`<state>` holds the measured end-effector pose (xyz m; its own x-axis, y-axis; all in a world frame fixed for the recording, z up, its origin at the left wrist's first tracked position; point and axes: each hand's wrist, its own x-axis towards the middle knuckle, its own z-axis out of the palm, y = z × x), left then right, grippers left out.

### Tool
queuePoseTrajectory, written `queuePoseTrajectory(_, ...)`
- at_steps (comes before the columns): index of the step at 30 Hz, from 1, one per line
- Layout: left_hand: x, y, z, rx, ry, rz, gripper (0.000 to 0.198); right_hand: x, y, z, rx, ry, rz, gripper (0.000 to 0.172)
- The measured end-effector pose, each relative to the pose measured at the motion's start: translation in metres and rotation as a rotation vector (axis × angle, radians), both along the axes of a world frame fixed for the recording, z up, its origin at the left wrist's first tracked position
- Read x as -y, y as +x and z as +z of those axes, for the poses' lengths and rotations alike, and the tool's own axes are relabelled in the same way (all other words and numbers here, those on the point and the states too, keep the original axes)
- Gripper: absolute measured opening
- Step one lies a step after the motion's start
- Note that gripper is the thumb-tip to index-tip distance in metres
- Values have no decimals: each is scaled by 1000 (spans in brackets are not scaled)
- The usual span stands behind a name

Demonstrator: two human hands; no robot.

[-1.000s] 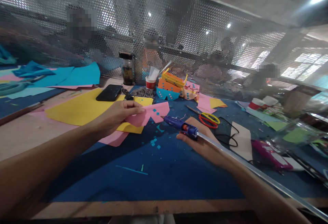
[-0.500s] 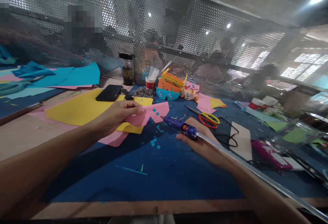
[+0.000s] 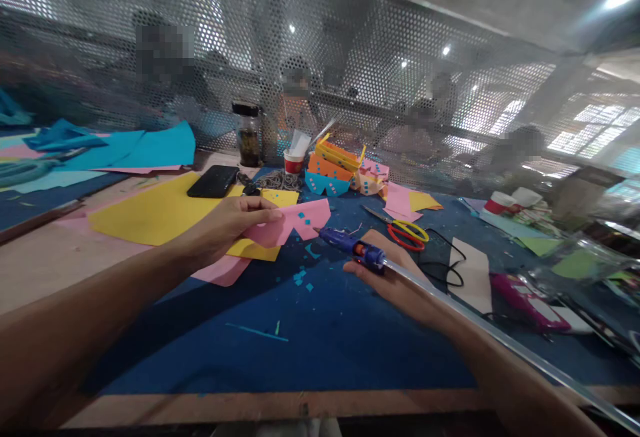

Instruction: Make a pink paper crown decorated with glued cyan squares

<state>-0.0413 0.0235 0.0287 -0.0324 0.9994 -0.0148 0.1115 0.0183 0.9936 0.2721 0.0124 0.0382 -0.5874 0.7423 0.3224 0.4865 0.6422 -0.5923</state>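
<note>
My left hand (image 3: 235, 220) pinches a pink paper cutout (image 3: 280, 225) by its left end, holding it above the table. The cutout has a notch in its lower edge and small blue squares on its face. In my right hand (image 3: 387, 270) is a blue glue gun (image 3: 350, 245), its nozzle pointing left at the cutout's right part. A long clear glue stick (image 3: 480, 324) runs out of its back, over my forearm. Small blue paper bits (image 3: 300, 278) lie on the blue tabletop (image 3: 340, 350) below.
Scissors (image 3: 407, 232) and a black cord lie to the right. Yellow paper (image 3: 150, 214), a phone (image 3: 214, 181), a jar (image 3: 249, 137), a paper cup (image 3: 293, 161) and decorated paper cutouts (image 3: 327, 182) stand or lie farther back. A perforated metal screen rises behind, with people beyond it.
</note>
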Motion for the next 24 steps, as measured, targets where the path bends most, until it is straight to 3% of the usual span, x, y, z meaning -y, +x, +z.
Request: queuePoseTrajectory(24,-3,-3,-5,7,-1,-7,25,0,-1,-1,12,31,-3,27)
